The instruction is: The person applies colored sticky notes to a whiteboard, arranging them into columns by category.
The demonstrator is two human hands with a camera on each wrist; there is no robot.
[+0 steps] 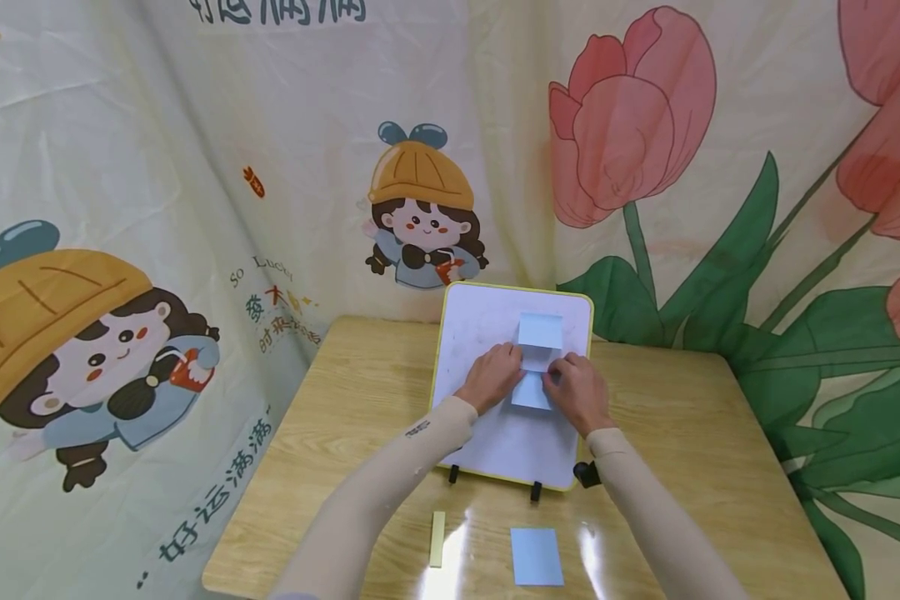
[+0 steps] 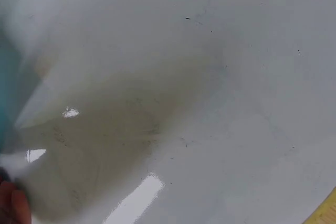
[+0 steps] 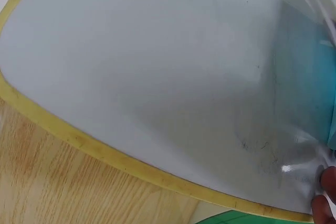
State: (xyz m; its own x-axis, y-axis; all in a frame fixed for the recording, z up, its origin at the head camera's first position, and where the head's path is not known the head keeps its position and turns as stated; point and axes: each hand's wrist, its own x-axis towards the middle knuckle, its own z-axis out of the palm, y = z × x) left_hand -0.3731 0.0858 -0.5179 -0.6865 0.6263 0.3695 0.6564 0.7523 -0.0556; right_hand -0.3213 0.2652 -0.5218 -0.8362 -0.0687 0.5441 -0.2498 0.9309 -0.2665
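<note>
A whiteboard (image 1: 480,442) with a yellow edge stands tilted on the table. Its upper part bears a pale blue paper piece (image 1: 540,328). Just below, a second blue paper piece (image 1: 532,392) is pinched by my left hand (image 1: 491,375) at its upper left and my right hand (image 1: 581,392) at its upper right. Only fingertips (image 2: 20,205) show in the left wrist view, beside a blurred blue patch. In the right wrist view, fingertips (image 3: 323,208) sit below the blue paper at the right edge. Contact between the held paper and the board is unclear.
On the wooden table (image 1: 360,400), a blue sheet (image 1: 537,557) and a narrow pale yellow strip (image 1: 437,539) lie in front of the board. Black feet (image 1: 536,492) support the board, and a black object (image 1: 587,475) sits by my right wrist. Printed curtains (image 1: 315,125) hang behind.
</note>
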